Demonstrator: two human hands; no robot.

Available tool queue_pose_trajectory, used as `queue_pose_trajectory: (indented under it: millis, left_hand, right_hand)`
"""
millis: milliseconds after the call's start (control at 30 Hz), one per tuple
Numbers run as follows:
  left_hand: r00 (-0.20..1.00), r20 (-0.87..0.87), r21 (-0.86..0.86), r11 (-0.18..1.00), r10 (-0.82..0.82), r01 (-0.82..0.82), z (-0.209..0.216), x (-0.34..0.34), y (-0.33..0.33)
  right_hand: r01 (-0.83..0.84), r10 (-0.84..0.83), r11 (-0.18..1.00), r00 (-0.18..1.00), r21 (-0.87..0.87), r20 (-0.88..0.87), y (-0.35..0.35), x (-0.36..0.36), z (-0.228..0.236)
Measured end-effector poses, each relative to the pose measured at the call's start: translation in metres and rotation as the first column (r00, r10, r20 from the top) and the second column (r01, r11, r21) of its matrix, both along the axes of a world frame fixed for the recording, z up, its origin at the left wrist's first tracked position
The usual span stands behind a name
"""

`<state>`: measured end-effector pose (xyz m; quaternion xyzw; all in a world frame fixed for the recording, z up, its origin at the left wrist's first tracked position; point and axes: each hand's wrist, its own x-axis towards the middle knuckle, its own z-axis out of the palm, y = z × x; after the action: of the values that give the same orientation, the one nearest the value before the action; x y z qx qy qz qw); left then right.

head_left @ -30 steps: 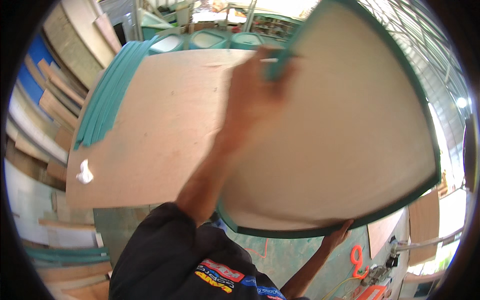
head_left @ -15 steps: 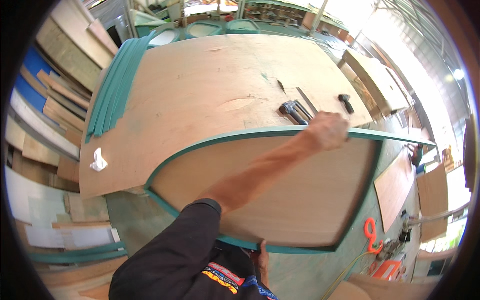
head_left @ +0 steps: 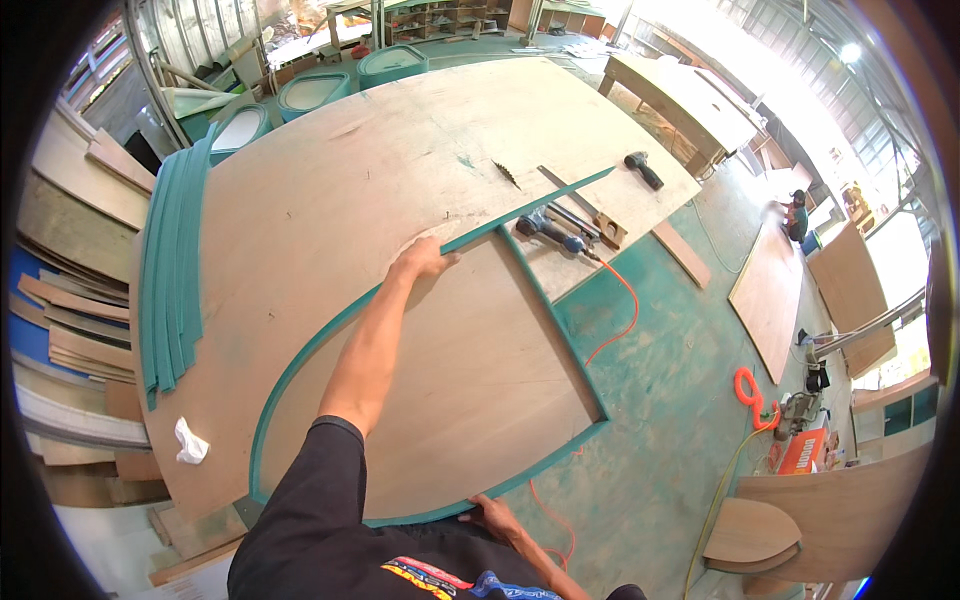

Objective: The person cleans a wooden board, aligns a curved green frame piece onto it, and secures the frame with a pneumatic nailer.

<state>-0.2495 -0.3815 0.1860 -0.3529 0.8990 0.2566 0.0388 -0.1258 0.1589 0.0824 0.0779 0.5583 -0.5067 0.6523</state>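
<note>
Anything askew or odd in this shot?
Yes: the green strip on the framed panel overshoots the far corner, jutting over the table. A crumpled white scrap lies near the table's left edge, looking discarded.

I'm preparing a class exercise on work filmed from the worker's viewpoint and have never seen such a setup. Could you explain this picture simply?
There is no robot: these are a person's bare hands. A wide fisheye camera on the person's head looks down, so straight edges bend toward the rim.

The left hand grips a green strip along the upper edge of a wooden panel; the strip runs past the panel's corner. The right hand holds the panel's lower edge.

On the large wooden surface lie stacked green strips, a crumpled white piece, a tool with an orange hose and a dark, drill-shaped tool.
</note>
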Motion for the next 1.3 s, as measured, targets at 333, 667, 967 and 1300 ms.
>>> queue_pose_trajectory:
  millis: [333, 667, 967, 1300]
  left_hand:
    - [0.991, 0.087, 0.163, 0.979, 0.106, -0.119, -0.076, 0.027, -0.129]
    - [0.994, -0.008, 0.183, 0.977, 0.109, -0.106, -0.107, -0.003, -0.134]
    - [0.947, -0.194, -0.072, 0.959, 0.258, -0.276, -0.122, -0.011, -0.111]
    - [0.84, -0.349, -0.324, 0.787, 0.415, -0.524, -0.123, 0.126, -0.026]
  right_hand:
    - [-0.025, 0.031, 0.987, 0.999, 0.156, -0.036, -0.12, 0.016, -0.013]
    - [-0.015, 0.032, 0.971, 0.997, 0.238, -0.068, -0.139, 0.004, -0.028]
    - [0.012, 0.014, 0.962, 0.995, 0.272, -0.094, -0.16, -0.009, -0.022]
    - [0.065, -0.064, 0.974, 0.998, 0.215, -0.014, -0.189, -0.008, -0.024]
